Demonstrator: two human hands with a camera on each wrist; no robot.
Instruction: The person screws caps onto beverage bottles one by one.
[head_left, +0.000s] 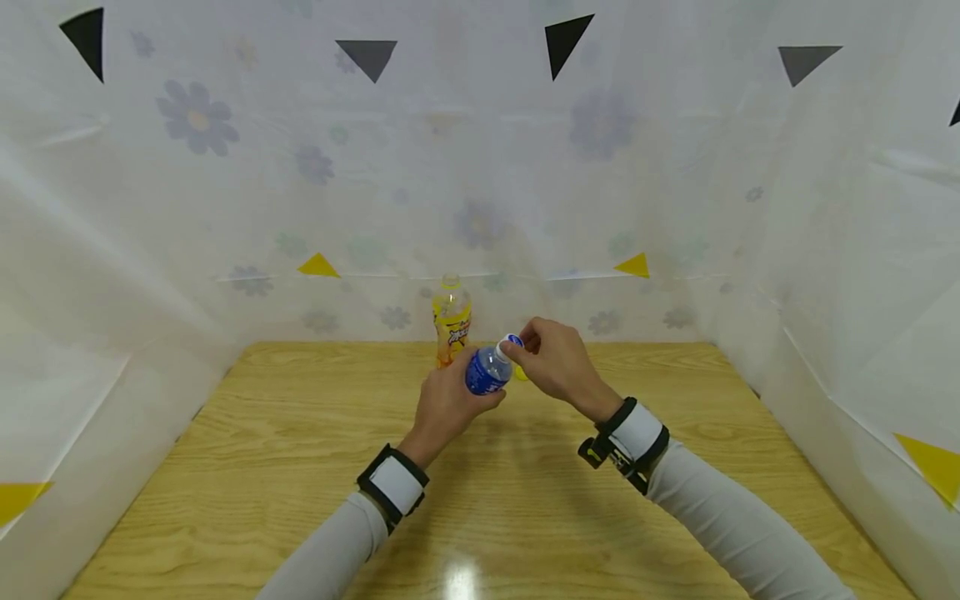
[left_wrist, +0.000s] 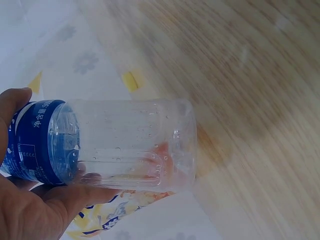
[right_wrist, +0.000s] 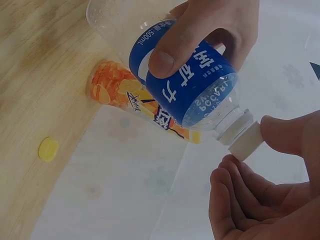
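Observation:
My left hand (head_left: 448,402) grips a clear plastic bottle (head_left: 486,372) with a blue label (right_wrist: 185,75) round its middle. The bottle is tilted, its neck toward my right hand (head_left: 558,360). Thumb and fingertips of that right hand pinch the white cap (right_wrist: 247,143) at the bottle's mouth; how tightly it sits on the neck I cannot tell. Droplets cling inside the bottle's clear lower body (left_wrist: 125,140), which is held off the table. Behind the hands stands an uncapped bottle with a yellow and orange label (head_left: 452,317).
A yellow cap (right_wrist: 48,149) lies on the wooden table (head_left: 300,467), partly behind my right hand in the head view. White flower-patterned sheeting (head_left: 480,167) surrounds the table at the back and sides, with black, grey and yellow triangles on it.

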